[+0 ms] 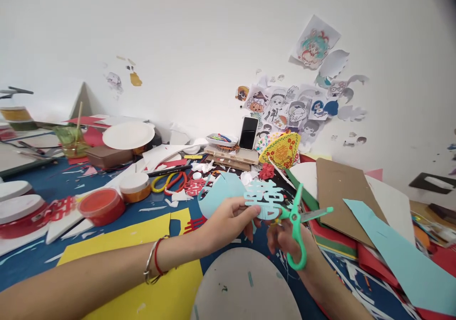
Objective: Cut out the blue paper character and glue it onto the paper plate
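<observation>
My left hand (226, 222) pinches a light-blue paper cutout (261, 197) with an openwork pattern; its uncut part curls back over the hand. My right hand (287, 238) grips green-handled scissors (298, 225), whose blades point right and lie beside the cutout's right edge. A red string and a metal bangle circle my left wrist. Both hands hover above a blue table strewn with paper scraps.
A yellow sheet (142, 263) and a grey oval board (245, 286) lie under my arms. Brown cardboard (340, 196), light-blue paper (399, 248) and red sheets sit at right. Red-lidded tubs (101, 206), a white plate (128, 134) and a propped phone (248, 133) stand behind.
</observation>
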`<state>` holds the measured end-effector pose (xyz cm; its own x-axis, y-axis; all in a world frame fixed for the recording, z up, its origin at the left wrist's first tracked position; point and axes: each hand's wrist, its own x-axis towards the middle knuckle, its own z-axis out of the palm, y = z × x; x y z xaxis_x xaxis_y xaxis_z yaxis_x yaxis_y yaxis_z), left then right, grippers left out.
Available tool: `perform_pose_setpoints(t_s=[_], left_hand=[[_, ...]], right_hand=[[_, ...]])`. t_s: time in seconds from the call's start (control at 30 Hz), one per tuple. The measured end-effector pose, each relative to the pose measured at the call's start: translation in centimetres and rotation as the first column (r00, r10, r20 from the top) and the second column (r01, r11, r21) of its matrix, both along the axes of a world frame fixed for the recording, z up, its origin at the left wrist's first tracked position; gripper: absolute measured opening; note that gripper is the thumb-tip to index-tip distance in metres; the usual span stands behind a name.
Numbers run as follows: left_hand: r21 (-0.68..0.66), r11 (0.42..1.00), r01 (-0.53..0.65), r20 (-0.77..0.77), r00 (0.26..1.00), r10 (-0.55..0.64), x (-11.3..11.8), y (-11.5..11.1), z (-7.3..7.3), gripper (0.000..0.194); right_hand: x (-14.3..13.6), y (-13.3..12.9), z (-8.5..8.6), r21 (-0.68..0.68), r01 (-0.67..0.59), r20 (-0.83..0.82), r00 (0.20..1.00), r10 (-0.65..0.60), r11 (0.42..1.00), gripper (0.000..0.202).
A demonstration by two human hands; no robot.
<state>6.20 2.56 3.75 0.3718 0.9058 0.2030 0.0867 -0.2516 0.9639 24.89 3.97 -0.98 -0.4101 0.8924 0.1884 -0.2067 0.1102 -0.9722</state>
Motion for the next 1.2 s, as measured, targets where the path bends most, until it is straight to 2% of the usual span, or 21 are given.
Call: perform_pose_setpoints(t_s=[0.1,0.17,0.23,0.33,0.5,0.87,1.2], left_hand=[[0.079,0.996,-0.051,-0.006,0.999,0.051,-0.2,-0.6,1.0,0.036],[0.134,0.989,-0.065,-0.026,0.997,0.069,-0.3,-1.0,1.4,0.033],[0.186,0.980,-0.074,-0.047,0.995,0.084,-0.3,-1.3,1.6,0.030],[0.246,0.966,-0.080,-0.078,0.992,0.102,-0.1,-1.6,1.5,0.028],[0.357,0.932,-0.068,-0.185,0.973,0.141,0.2,-2.0,1.2,0.032],[0.362,0.924,-0.126,-0.278,0.931,0.236,0.3,-2.4,1.3,0.034],[0.353,0.927,-0.128,-0.301,0.922,0.242,0.3,-2.7,1.3,0.034]], right_hand=[[-0.3,-1.4,0.1,0.008,-0.244,0.145,0.960,0.240,0.970,0.066],[-0.6,-3.0,0.7,-0.014,-0.319,0.264,0.913,0.311,0.948,0.060],[-0.8,-4.3,1.4,-0.077,-0.345,0.278,0.893,0.353,0.935,0.060],[-0.9,-5.2,1.9,-0.061,-0.349,0.284,0.892,0.351,0.935,0.059],[-1.0,-5.2,2.2,-0.102,-0.304,0.270,0.908,0.320,0.947,0.054],[-1.3,-5.4,2.6,-0.067,-0.264,0.334,0.903,0.271,0.962,0.057],[-1.0,-5.4,2.4,-0.074,-0.275,0.319,0.904,0.284,0.959,0.054]])
